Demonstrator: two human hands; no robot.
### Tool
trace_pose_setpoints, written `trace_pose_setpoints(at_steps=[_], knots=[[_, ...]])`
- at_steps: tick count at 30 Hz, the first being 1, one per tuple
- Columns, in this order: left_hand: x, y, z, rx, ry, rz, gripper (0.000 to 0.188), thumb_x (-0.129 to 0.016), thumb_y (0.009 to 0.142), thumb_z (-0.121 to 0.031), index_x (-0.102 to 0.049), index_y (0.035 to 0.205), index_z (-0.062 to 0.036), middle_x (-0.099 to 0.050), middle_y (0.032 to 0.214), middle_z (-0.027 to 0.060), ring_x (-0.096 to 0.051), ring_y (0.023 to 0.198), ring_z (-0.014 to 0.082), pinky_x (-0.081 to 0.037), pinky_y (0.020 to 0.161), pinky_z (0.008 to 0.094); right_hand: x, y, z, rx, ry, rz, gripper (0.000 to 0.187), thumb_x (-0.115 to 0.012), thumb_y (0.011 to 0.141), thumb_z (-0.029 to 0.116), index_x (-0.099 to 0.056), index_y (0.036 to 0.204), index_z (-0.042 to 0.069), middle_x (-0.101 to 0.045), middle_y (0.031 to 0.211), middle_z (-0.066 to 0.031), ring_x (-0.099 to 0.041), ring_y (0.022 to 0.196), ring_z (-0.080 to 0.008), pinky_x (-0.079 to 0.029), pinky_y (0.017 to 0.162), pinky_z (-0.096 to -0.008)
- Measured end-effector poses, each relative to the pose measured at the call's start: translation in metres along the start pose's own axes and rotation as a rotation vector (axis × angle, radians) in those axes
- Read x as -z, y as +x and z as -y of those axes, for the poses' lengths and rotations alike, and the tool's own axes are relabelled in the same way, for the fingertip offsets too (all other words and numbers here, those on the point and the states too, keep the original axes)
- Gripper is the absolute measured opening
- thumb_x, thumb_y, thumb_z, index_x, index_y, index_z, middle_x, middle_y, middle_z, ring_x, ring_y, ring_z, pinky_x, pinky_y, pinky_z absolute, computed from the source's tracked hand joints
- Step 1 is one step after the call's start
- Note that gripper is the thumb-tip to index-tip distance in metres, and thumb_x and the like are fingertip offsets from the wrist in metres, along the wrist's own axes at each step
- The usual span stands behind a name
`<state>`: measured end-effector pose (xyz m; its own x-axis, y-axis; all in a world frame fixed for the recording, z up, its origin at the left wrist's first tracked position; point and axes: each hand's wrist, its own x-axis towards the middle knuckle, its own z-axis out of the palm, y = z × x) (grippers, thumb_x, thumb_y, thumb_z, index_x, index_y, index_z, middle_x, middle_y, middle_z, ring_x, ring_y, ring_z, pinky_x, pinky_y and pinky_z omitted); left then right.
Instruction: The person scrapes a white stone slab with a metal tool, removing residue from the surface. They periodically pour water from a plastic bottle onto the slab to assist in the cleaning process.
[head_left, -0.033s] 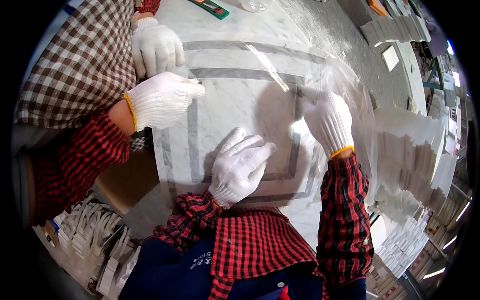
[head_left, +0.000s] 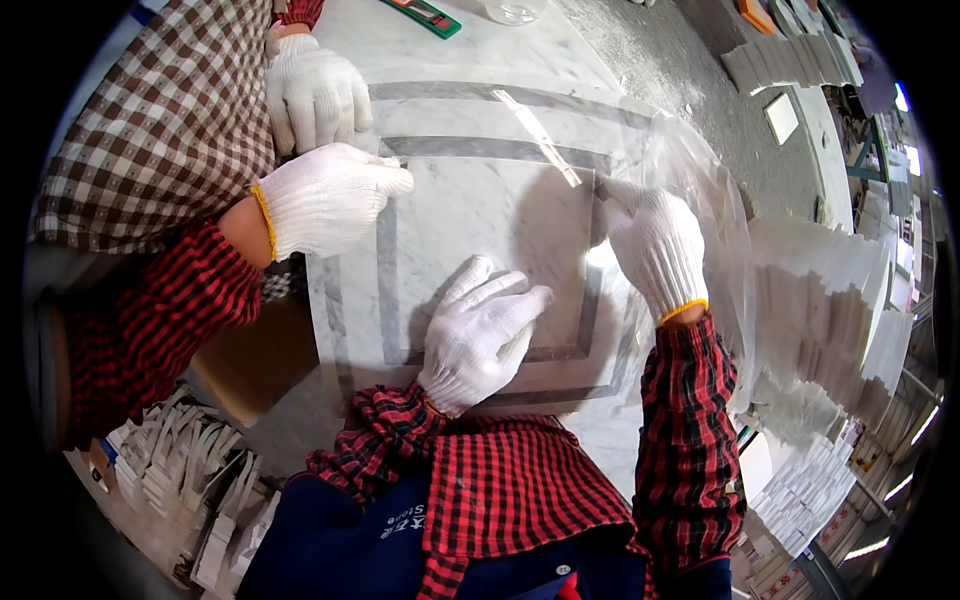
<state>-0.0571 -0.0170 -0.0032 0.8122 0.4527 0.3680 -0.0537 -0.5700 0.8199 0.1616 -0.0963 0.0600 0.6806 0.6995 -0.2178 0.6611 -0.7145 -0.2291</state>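
Note:
A pale marble panel (head_left: 480, 215) with inlaid grey border strips (head_left: 480, 147) lies in front of me, with clear plastic film (head_left: 690, 155) over it that bunches up at the right. My left hand (head_left: 482, 335), in a white knit glove, rests on the panel's lower middle with its fingers stretched out. Near the inner border's upper right corner, my gloved right hand (head_left: 657, 245) is closed in a pinch; what lies between its fingertips is too small to make out. A co-worker's gloved hand (head_left: 328, 200) pinches at the upper left corner of that border.
The co-worker's other gloved hand (head_left: 318, 100) lies on the panel's left edge. Beyond the panel are a green tool (head_left: 428, 16) and a clear bowl (head_left: 514, 10). Stacked white slabs (head_left: 825, 300) stand at the right, and pale strips (head_left: 175, 480) at the lower left.
The co-worker's nearer hand has shifted very slightly to the right. Both my hands have stayed in place.

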Motion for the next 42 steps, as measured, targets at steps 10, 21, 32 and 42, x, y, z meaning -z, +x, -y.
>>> trace_pose_setpoints(at_steps=[10,21,32,42], knots=[[-0.002,-0.001,-0.001,-0.047,-0.016,-0.052,0.035,-0.077,0.074,0.008,-0.076,0.108,-0.0002,-0.074,0.101,0.0176,-0.067,0.087,0.0365,-0.054,0.079,0.0437,-0.002,-0.018,0.001,-0.137,0.164,0.0,0.028,-0.06,0.099,0.025,-0.08,0.117,0.02,-0.076,0.094,-0.0222,-0.074,0.092,-0.0437,-0.059,0.083,-0.0508],[0.0,-0.013,-0.004,0.06,0.061,0.033,0.033,-0.081,0.083,-0.004,-0.078,0.115,-0.0082,-0.077,0.106,0.0143,-0.073,0.105,0.0339,-0.053,0.105,0.0498,-0.001,-0.003,-0.004,-0.021,0.05,-0.122,0.03,-0.062,0.095,0.022,-0.08,0.12,0.021,-0.077,0.092,-0.0212,-0.075,0.091,-0.0427,-0.06,0.08,-0.0499],[-0.002,-0.013,-0.005,0.038,0.038,0.013,0.034,-0.08,0.081,-0.001,-0.078,0.114,-0.0052,-0.076,0.105,0.016,-0.071,0.1,0.0339,-0.053,0.098,0.0488,0.0,0.001,0.004,-0.007,0.006,-0.13,0.026,-0.062,0.096,0.022,-0.08,0.113,0.016,-0.077,0.091,-0.0199,-0.075,0.088,-0.0417,-0.06,0.079,-0.0502],[-0.005,-0.008,-0.004,-0.036,-0.011,-0.043,0.037,-0.077,0.074,0.009,-0.075,0.109,0.0004,-0.073,0.099,0.0173,-0.065,0.084,0.0365,-0.053,0.075,0.0427,0.001,0.003,0.005,0.009,-0.081,-0.043,0.026,-0.061,0.096,0.02,-0.08,0.113,0.016,-0.077,0.089,-0.0179,-0.076,0.087,-0.0407,-0.061,0.078,-0.0499]])
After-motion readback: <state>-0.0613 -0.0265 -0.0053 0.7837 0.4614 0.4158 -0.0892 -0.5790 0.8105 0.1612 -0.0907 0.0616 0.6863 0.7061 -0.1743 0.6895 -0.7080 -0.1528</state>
